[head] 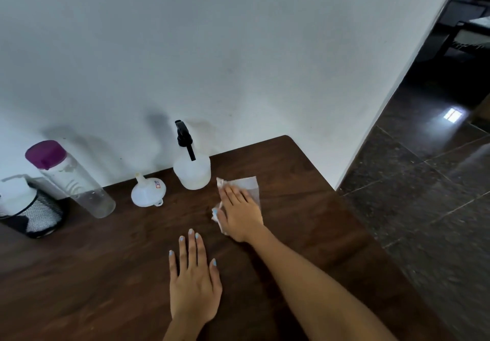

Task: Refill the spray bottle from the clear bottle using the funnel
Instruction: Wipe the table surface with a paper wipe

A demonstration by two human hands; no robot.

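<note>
A translucent spray bottle (192, 169) with a black trigger head stands near the wall, its head screwed on. To its left a white funnel (148, 191) lies mouth-down on the brown table (106, 261). Further left stands a tall clear bottle (77, 181) with a purple cap on. My right hand (240, 212) presses flat on a white tissue (250, 185) just right of the spray bottle's base, fingers straight. My left hand (193, 274) rests palm-down on the bare wood nearer to me, fingers spread.
A black mesh holder (37, 216) with a white pump dispenser (16, 192) stands at the far left. The white wall runs behind the objects. The table's right edge drops to a dark tiled floor (424, 194).
</note>
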